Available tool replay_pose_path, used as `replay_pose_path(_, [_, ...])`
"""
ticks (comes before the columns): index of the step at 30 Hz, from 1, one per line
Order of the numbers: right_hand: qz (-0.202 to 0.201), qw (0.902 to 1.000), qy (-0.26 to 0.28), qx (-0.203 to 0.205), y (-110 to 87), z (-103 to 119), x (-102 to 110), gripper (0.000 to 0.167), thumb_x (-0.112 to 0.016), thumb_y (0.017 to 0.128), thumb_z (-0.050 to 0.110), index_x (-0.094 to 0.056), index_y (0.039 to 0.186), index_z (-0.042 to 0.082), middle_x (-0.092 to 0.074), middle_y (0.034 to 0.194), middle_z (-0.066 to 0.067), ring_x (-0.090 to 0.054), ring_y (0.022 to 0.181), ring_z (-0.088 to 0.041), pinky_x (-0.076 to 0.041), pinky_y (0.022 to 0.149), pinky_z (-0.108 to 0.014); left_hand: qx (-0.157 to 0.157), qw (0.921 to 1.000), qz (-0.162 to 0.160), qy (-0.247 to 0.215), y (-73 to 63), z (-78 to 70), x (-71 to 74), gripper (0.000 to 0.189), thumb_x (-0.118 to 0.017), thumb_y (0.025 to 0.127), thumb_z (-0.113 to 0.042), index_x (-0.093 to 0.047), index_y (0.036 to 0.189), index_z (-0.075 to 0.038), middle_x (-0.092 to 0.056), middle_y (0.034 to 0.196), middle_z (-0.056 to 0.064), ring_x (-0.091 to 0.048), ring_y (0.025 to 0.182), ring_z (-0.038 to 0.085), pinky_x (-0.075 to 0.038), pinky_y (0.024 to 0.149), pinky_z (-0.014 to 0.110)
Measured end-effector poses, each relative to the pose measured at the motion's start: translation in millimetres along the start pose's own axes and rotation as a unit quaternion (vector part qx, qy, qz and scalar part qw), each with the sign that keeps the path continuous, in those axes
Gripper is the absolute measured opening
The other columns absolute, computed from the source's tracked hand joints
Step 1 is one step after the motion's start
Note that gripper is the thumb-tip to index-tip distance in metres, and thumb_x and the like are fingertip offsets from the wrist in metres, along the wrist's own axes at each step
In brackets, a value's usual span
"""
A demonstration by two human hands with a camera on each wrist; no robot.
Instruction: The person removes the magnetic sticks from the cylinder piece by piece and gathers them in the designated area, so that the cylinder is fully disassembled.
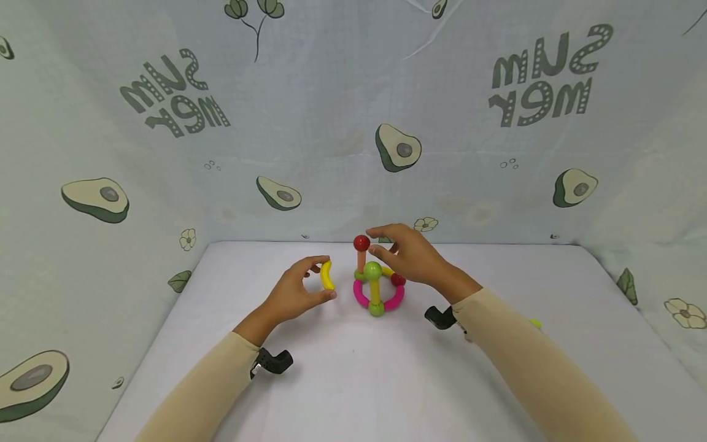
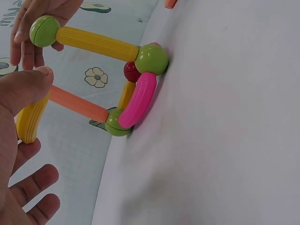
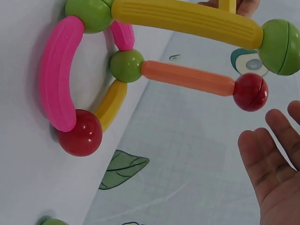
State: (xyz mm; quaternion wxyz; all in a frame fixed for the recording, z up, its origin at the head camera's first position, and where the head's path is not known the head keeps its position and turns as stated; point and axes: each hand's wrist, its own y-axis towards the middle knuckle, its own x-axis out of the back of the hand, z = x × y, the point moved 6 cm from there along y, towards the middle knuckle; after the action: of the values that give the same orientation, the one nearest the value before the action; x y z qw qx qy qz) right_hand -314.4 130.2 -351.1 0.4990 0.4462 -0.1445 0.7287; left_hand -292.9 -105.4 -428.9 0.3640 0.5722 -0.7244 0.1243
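My left hand (image 1: 293, 293) pinches a yellow curved rod (image 1: 327, 275) between thumb and fingers, just left of a toy built of rods and balls. The toy's base is a ring of pink curved rods (image 3: 58, 75), a yellow curved rod (image 3: 111, 105) and balls. From it rise a yellow rod (image 1: 375, 291) topped by a green ball (image 1: 372, 270) and an orange rod (image 3: 187, 78) topped by a red ball (image 1: 361, 243). Beside that red ball is my right hand (image 1: 413, 253), its fingers extended and holding nothing; the right wrist view shows a gap between them.
A small yellow-green piece (image 1: 535, 323) lies on the white table (image 1: 353, 393), partly behind the right sleeve. An orange piece (image 2: 170, 3) shows at the top edge of the left wrist view. Printed cloth (image 1: 331, 110) hangs behind and at both sides.
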Motion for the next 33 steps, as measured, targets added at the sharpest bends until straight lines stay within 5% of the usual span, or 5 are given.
replay_pose_path(20, [0.022, 0.997, 0.028, 0.068, -31.6, 8, -12, 0.043, -0.083, 0.089, 0.017, -0.069, 0.129, 0.008, -0.068, 0.122, 0.001, -0.061, 0.109, -0.021, -0.058, 0.081, -0.044, 0.028, 0.9975, 0.061, 0.019, -27.6, 29.1, 14.7, 0.073, -0.091, 0.078, -0.031, -0.059, 0.143, -0.019, -0.059, 0.137, -0.001, -0.054, 0.125, 0.029, -0.045, 0.105, 0.052])
replay_pose_path(33, [0.021, 0.999, 0.019, 0.034, -35.3, 2, -16, 0.044, -0.082, 0.09, 0.02, -0.068, 0.131, 0.013, -0.068, 0.117, 0.001, -0.063, 0.087, -0.022, -0.057, 0.071, -0.033, 0.048, 0.9957, 0.073, 0.031, -44.0, 55.8, 26.7, 0.072, -0.092, 0.077, -0.033, -0.061, 0.141, -0.019, -0.059, 0.138, 0.004, -0.053, 0.127, 0.03, -0.043, 0.106, 0.051])
